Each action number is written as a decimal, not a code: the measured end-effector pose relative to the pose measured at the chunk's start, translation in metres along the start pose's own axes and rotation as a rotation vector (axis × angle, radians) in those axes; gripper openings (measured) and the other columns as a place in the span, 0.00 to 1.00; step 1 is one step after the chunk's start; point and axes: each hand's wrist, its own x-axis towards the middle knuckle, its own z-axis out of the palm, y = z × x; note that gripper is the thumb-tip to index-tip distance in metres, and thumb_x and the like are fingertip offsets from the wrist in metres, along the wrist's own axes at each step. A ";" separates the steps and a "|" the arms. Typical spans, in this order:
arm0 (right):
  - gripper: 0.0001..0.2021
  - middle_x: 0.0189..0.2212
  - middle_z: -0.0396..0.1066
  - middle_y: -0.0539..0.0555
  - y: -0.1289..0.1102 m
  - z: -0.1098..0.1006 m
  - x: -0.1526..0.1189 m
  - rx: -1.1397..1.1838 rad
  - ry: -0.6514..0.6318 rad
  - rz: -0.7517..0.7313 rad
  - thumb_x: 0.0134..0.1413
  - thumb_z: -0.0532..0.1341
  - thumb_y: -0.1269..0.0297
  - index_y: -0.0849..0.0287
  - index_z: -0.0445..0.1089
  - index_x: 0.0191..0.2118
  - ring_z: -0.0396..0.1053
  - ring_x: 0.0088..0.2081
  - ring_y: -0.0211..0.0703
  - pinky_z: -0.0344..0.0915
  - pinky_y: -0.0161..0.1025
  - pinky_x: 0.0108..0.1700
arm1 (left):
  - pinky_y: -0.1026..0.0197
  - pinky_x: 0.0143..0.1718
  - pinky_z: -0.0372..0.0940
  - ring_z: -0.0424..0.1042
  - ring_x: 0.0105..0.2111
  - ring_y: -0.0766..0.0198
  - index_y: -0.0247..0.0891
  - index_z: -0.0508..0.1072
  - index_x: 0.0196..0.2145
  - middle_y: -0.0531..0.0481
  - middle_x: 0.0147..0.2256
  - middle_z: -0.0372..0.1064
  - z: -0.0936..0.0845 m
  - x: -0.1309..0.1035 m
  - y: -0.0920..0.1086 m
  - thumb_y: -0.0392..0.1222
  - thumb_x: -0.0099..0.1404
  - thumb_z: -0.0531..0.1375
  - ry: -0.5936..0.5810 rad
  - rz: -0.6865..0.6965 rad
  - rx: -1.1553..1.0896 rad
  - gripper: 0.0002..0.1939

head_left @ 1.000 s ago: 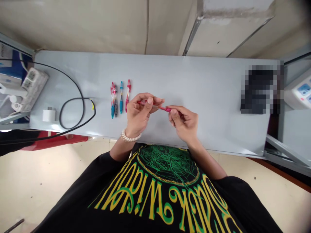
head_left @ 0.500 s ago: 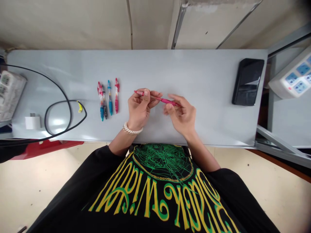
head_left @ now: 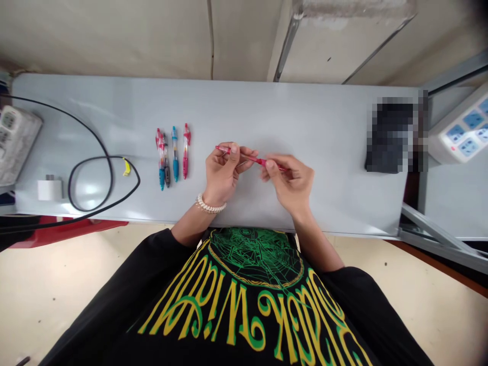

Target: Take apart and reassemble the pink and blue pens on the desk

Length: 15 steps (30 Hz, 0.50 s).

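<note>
A pink pen (head_left: 261, 161) lies nearly level between my hands, above the middle of the grey table (head_left: 328, 117). My left hand (head_left: 223, 170), with a white beaded bracelet at the wrist, pinches its left part between thumb and fingers. The right part of the pen is gripped by my right hand (head_left: 290, 180), thumb on top. To the left of my hands are several pens on the table: a pink one (head_left: 185, 152), a blue one (head_left: 175, 155), and a close pair, one red and blue (head_left: 161, 170), one dark grey (head_left: 166, 175).
At the left are a looped black cable (head_left: 110, 173) with a yellow tag, a white charger (head_left: 49, 189) and a power strip (head_left: 19, 145). A blurred dark object (head_left: 389, 137) lies at the right, near another power strip (head_left: 467, 124).
My right thumb and fingers have closed in on the pink pen and cover more of its right part. The view has shifted slightly.
</note>
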 end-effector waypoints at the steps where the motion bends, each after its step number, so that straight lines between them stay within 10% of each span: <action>1: 0.06 0.42 0.80 0.53 0.000 0.000 0.000 0.003 -0.001 -0.018 0.69 0.65 0.61 0.49 0.80 0.45 0.80 0.43 0.43 0.82 0.45 0.46 | 0.68 0.39 0.80 0.86 0.40 0.63 0.39 0.73 0.37 0.54 0.35 0.82 0.000 0.000 0.000 0.54 0.61 0.76 -0.004 -0.003 0.004 0.20; 5: 0.11 0.55 0.77 0.55 0.001 0.002 0.002 -0.012 -0.041 -0.133 0.63 0.70 0.63 0.47 0.80 0.50 0.78 0.55 0.48 0.80 0.50 0.56 | 0.68 0.39 0.80 0.86 0.40 0.63 0.39 0.73 0.37 0.53 0.36 0.82 0.001 0.000 0.000 0.55 0.61 0.75 -0.001 -0.037 0.048 0.22; 15: 0.10 0.39 0.83 0.52 0.005 -0.007 -0.002 -0.187 -0.020 -0.228 0.70 0.63 0.67 0.51 0.82 0.49 0.80 0.35 0.39 0.79 0.39 0.39 | 0.73 0.36 0.78 0.84 0.37 0.68 0.39 0.77 0.34 0.52 0.35 0.81 -0.010 0.012 0.004 0.50 0.70 0.70 0.184 -0.122 0.024 0.13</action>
